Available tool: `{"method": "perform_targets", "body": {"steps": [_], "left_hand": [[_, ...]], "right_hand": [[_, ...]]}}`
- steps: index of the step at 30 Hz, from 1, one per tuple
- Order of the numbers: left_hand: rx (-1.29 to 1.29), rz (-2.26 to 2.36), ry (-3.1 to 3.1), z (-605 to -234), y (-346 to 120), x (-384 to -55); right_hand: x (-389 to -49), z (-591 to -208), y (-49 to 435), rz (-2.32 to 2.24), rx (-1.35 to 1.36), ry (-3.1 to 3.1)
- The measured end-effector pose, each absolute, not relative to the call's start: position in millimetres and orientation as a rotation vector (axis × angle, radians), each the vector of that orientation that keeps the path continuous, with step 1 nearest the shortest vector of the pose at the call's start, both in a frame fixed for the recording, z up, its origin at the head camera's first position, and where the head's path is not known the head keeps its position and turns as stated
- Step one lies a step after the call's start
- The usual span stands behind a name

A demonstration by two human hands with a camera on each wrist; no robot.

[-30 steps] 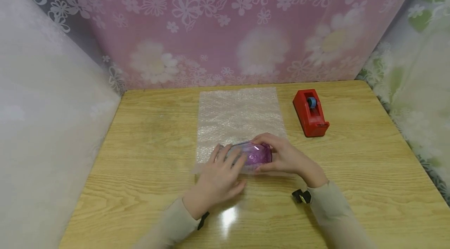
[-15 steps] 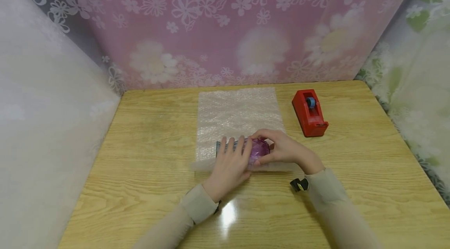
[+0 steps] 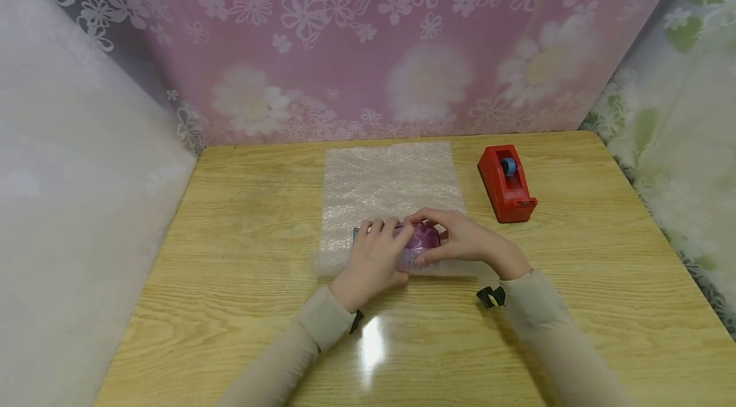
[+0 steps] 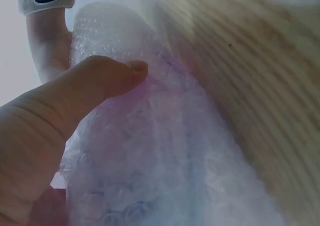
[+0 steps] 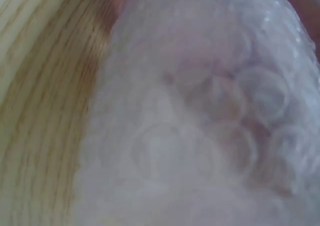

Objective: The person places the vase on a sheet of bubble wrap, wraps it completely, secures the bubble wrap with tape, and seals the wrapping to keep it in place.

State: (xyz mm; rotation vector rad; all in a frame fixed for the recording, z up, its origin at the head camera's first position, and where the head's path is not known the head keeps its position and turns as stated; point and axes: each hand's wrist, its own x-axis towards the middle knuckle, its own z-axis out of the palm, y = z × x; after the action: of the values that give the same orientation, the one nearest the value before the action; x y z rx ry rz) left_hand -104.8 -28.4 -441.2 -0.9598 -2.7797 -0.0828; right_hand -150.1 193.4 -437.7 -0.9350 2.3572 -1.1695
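A see-through purple-and-blue glass vessel (image 3: 424, 238) lies on its side across the near part of a bubble wrap sheet (image 3: 391, 177). My left hand (image 3: 375, 259) lies over its bluish end, fingers bent over the far side. In the left wrist view, the thumb of that hand presses bubble wrap (image 4: 150, 146) against the vessel, whose purple and blue show through. My right hand (image 3: 466, 241) grips the purple end between thumb and fingers. The right wrist view is filled by blurred bubble wrap (image 5: 200, 116), curved up off the table.
A red tape dispenser (image 3: 508, 184) with a blue-cored roll stands right of the sheet on the wooden table (image 3: 247, 222). A pink flowered curtain (image 3: 356, 43) hangs behind the table's back edge, with pale curtains at both sides.
My left hand has moved up and right, its fingers now bent further over the vessel. The vessel has shifted slightly away, and the near edge of the bubble wrap has lifted against it.
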Motion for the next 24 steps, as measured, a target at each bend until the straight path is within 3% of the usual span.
{"method": "perform_targets", "body": {"steps": [7, 15, 24], "left_hand": [[-0.957, -0.060, -2.787, -435.7, -27.8, -103.9], [-0.993, -0.046, -2.363, -444.7, -23.6, -91.7], [-0.981, -0.105, -2.452, -455.2, -18.7, -93.9]], "right_hand": [[-155.2, -435.6, 191.8, -1.136, -0.969, 2.346], [-165.0, -435.3, 191.9, -1.098, -1.006, 2.346], [-173.6, -442.5, 198.2, -1.135, -0.936, 2.329]]}}
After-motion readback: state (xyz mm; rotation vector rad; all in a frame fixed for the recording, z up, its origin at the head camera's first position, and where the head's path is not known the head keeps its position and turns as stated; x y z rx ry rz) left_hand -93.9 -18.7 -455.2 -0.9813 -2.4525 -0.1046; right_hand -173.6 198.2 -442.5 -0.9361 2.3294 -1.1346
